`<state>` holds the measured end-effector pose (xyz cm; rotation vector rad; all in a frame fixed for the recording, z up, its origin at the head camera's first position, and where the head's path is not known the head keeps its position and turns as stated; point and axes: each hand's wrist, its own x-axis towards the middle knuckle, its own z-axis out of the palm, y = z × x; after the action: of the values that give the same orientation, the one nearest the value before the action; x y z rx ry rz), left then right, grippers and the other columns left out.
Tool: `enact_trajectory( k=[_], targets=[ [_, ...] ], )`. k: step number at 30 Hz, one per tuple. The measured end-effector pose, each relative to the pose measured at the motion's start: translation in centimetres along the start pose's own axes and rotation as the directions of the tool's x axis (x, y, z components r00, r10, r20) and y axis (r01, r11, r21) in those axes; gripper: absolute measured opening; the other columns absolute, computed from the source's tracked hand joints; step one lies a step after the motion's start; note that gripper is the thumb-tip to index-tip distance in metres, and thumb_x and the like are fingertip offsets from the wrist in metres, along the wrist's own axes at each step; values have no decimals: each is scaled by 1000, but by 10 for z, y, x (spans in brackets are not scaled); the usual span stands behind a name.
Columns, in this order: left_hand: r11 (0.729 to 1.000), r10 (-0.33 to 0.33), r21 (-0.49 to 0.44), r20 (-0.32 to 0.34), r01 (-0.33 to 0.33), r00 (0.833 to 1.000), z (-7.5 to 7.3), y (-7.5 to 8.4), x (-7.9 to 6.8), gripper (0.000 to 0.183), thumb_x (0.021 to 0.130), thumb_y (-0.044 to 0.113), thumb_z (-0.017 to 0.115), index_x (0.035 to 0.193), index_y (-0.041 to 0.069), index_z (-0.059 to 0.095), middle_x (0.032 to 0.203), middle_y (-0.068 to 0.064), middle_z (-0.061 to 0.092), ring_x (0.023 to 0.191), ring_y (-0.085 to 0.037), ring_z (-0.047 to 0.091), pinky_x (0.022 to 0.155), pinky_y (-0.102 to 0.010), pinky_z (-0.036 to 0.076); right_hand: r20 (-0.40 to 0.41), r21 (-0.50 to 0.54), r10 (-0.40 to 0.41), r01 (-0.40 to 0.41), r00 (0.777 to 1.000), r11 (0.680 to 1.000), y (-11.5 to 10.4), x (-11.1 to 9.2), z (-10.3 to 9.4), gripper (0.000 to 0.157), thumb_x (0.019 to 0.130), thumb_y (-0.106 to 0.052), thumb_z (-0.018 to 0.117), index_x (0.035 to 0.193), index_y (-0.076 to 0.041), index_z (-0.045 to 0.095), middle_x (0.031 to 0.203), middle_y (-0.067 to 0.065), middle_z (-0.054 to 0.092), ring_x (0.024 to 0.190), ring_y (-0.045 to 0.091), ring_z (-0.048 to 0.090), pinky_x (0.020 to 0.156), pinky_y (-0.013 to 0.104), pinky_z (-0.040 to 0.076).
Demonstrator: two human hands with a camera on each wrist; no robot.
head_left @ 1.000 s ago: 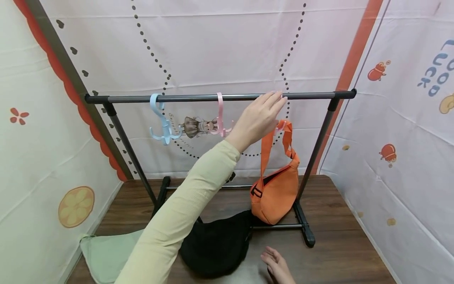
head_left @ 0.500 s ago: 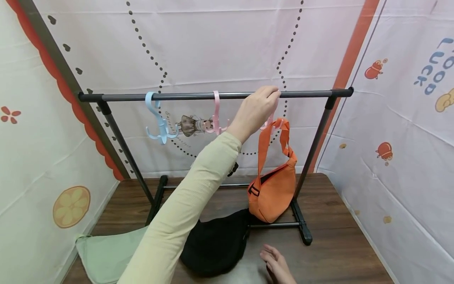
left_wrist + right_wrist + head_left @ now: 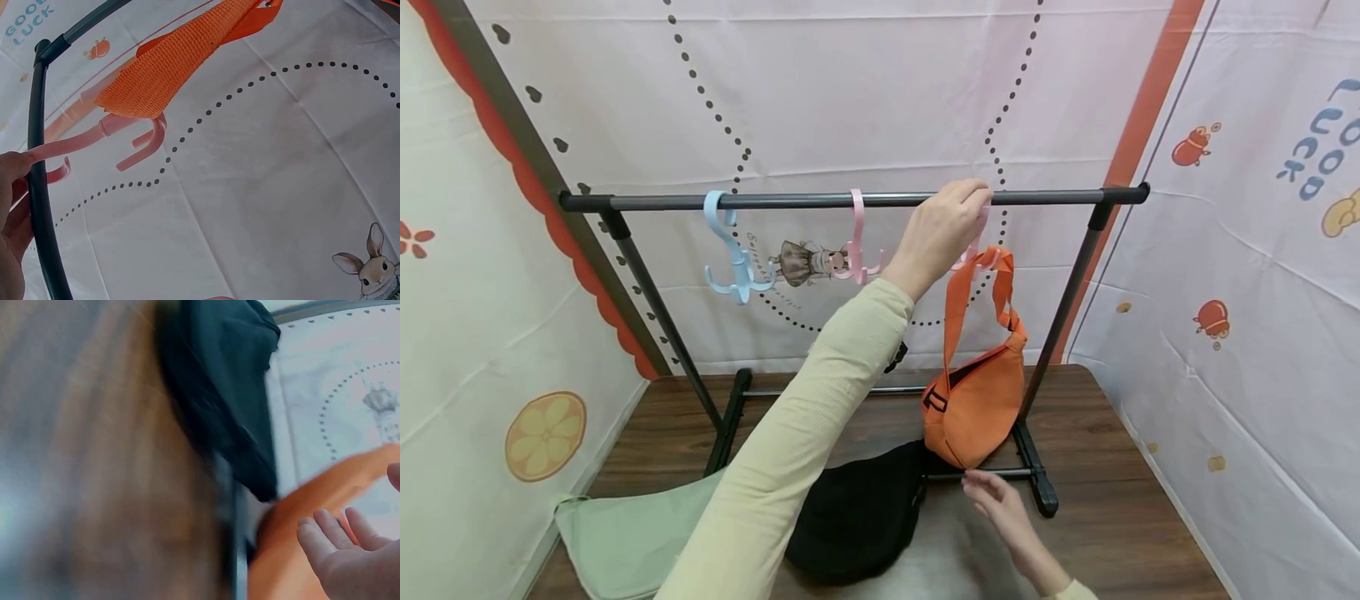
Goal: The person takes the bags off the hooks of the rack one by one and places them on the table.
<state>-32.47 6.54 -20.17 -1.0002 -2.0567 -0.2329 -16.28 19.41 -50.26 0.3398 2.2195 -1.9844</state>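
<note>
My left hand (image 3: 942,233) is up at the black rail (image 3: 797,202), its thumb and fingers pinching the top of a pink hook (image 3: 75,144) that hangs there. The strap of an orange crossbody bag (image 3: 983,408) loops over the hook's lower prongs, and the bag's body hangs beneath, partly unzipped. Below it, my right hand (image 3: 1003,512) reaches up with relaxed fingers, fingertips right at the bag's bottom edge. In the right wrist view those fingers are loosely spread and overlap the blurred orange fabric.
Farther left on the rail hang a second pink hook (image 3: 857,242) and a blue hook (image 3: 739,258). A black bag (image 3: 857,521) and a pale green bag (image 3: 632,533) lie on the wooden table (image 3: 1112,500). The rack's foot (image 3: 1036,475) stands to the right.
My left hand's fingers have gone from lying extended over the rail to curling round the hook's top. My right hand has moved up and forward to the orange bag's bottom.
</note>
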Motion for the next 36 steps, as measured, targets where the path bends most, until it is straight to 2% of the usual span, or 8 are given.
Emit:
enact_trajectory(
  k=[7,10,13,18,21,27,32,36],
  targets=[
    [1000,-14,-17,-6,14,1000,0,1,-1,24,94,11,44,110,4,62,114,-4,60,108,-17,54,94,-22,42,-47,-107,-249,243,967,964,-54,23,-31,35,88,-12,58,118,5,52,117,21,55,94,7,56,84,26,48],
    [999,-16,-31,-9,16,1000,-1,2,-1,24,94,10,44,109,4,62,114,-4,61,106,-17,55,94,-22,43,-50,-187,-365,350,930,918,-87,31,-46,35,89,-11,57,119,5,51,117,22,54,91,-2,53,82,17,45],
    [999,-18,-44,-26,17,1000,-1,2,-1,24,94,9,45,108,4,63,112,-4,61,104,-17,57,93,-22,43,-50,-281,-467,437,883,855,-121,39,-59,38,90,-13,56,123,6,48,119,23,53,98,6,54,80,10,42],
    [998,-28,-61,-38,26,999,-2,1,0,23,93,9,45,107,4,63,112,-4,62,104,-17,57,94,-22,42,-102,-373,-599,527,794,763,-166,59,-76,42,90,-10,55,127,7,46,124,25,51,113,31,50,92,26,44],
    [996,-46,-74,-32,43,998,-2,0,-1,23,93,10,47,108,4,63,112,-3,62,105,-16,56,94,-21,42,-142,-395,-668,577,730,715,-187,73,-80,39,87,-4,56,124,9,49,122,26,52,113,34,50,96,41,41],
    [991,-72,-113,-42,67,996,-1,-1,-1,23,93,11,49,109,4,63,112,-4,62,105,-16,56,95,-20,40,-152,-499,-765,620,625,606,-215,99,-81,39,84,-6,60,122,5,54,120,21,56,112,30,52,95,41,42],
    [990,-73,-120,-43,67,996,0,0,0,23,93,10,47,107,4,64,111,-3,62,103,-16,57,93,-20,42,-142,-534,-817,652,558,538,-224,112,-77,35,83,-5,60,116,5,58,113,21,60,107,30,56,92,41,45],
    [989,-84,-123,-41,79,996,-1,1,0,22,92,10,48,107,5,64,111,-3,62,104,-16,57,93,-20,42,-151,-540,-837,665,526,515,-227,116,-72,27,83,-4,58,108,6,62,104,21,64,97,28,60,87,40,48]
  ],
)
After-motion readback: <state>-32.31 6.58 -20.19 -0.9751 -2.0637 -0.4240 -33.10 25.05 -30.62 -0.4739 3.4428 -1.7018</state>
